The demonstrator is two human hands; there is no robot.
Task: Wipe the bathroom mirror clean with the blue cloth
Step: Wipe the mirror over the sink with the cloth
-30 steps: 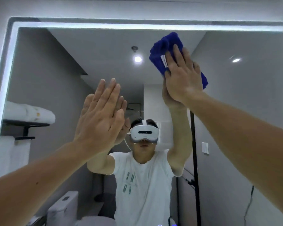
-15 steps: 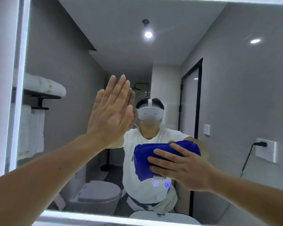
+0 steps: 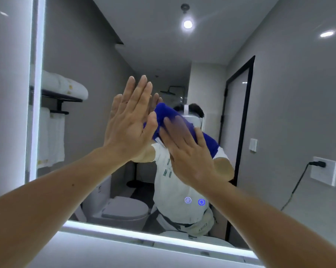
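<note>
The blue cloth [image 3: 168, 118] is bunched against the middle of the bathroom mirror [image 3: 76, 45]. The right hand [image 3: 184, 151] presses it to the glass with fingers lying straight and flat over it rather than curled round it, their tips smeared by motion. A second ago the cloth was up by the mirror's top edge. Half a second ago it was low, toward the bottom edge, with the fingers pointing sideways, and now it is back at mid-height and further left. The hand is evidently making long strokes up and down the centre of the glass. The cloth now sits just beside the left hand [image 3: 128, 124], whose thumb overlaps its edge. That hand stays where it was, flat on the glass with fingers straight and together, holding nothing and seemingly serving as a brace. By my reading the central band is being covered, the strip along the lit left edge is not yet reached, and the patch under the left palm will need a pass once that hand lifts. Two glowing touch icons [image 3: 188, 200] sit low on the glass, and a towel rack [image 3: 62, 97] and a toilet [image 3: 122, 209] show in the reflection.
</note>
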